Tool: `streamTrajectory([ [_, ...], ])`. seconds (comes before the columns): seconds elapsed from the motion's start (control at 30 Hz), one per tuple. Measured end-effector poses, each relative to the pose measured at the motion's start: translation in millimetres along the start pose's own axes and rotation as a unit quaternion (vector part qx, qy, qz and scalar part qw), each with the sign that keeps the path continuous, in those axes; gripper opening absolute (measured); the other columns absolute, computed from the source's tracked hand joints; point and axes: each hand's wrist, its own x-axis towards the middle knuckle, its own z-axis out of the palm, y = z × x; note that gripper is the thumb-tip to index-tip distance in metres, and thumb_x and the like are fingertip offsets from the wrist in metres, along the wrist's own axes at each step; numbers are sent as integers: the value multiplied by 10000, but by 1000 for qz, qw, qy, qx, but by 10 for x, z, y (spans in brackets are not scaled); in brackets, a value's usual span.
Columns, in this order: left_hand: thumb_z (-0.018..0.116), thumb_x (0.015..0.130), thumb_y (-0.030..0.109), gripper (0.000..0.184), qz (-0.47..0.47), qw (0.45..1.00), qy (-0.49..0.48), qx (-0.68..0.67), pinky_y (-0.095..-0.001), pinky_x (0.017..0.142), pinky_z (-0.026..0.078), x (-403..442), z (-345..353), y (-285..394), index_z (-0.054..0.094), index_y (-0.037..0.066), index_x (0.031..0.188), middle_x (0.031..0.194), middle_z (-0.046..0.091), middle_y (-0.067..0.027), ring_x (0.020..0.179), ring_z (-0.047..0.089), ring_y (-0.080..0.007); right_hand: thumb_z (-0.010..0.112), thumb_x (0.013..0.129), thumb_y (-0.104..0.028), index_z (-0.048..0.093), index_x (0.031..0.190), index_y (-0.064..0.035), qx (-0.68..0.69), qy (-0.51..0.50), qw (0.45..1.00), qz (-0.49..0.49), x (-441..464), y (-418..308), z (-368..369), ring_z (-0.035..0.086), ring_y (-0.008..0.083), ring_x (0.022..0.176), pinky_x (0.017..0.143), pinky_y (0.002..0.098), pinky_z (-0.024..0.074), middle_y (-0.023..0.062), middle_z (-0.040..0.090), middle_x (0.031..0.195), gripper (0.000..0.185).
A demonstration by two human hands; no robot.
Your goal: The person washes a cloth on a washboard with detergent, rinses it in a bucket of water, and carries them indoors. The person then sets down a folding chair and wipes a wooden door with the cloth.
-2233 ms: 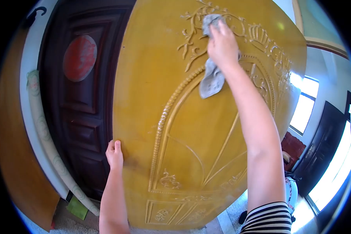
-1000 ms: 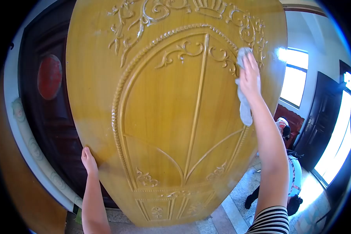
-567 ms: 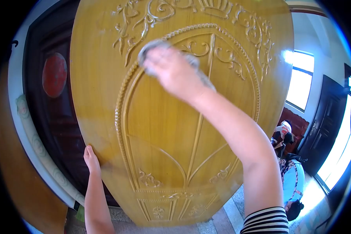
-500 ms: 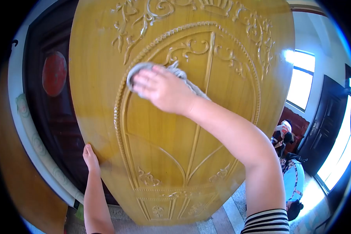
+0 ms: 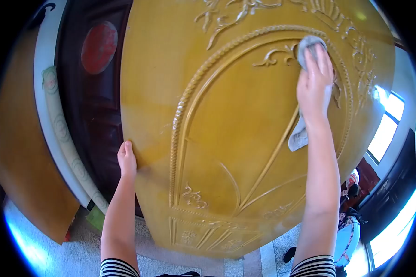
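Observation:
A large yellow-brown wooden panel with raised carvings and a beaded arch stands upright before me. My right hand presses a grey cloth flat against it near the top of the arch, and a loose end of the cloth hangs below the wrist. My left hand grips the panel's left edge, thumb on top; its other fingers are partly hidden behind the edge.
Behind the panel at left is a dark door with a red oval. A pale patterned roll leans beside it. At lower right a person bends down, near a dark door and a window.
My right hand and the cloth have moved from the arch's left side to its upper right. The view has shifted, and the panel looks nearer. My left hand still holds the edge.

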Motion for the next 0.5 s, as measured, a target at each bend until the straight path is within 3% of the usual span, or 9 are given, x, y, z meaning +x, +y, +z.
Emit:
streamTrajectory([
  [0.2,444,946,265,317,-7,1000,1,9,-237,634,376,-4,13,12,552,-7,823,726,502,20,688,417,-74,579,687,-37,657,977,-82,85,-53,988,-116,-67,-895,135,535,282,1054,882,402,442,93,591,1143,304],
  [0.27,450,942,264,317,-10,1000,2,-8,-235,626,370,-26,45,63,546,-3,802,707,482,23,671,399,-74,541,692,-64,665,945,-93,163,-85,970,-159,-352,-1309,156,557,263,988,882,443,430,75,607,1095,283],
  [0.37,452,940,261,327,4,1000,16,5,-235,614,366,-15,56,45,537,-13,782,689,470,25,657,389,-73,543,762,-180,663,967,-125,234,-171,926,-240,-853,-1740,27,502,185,1095,924,453,398,3,584,1149,244],
  [0.5,461,935,256,330,2,997,10,80,-239,591,355,-25,18,43,524,-20,764,663,452,28,639,375,-72,533,771,-182,646,952,-122,263,-179,894,-316,-836,-1688,26,496,180,1075,915,425,392,-2,575,1125,222],
])
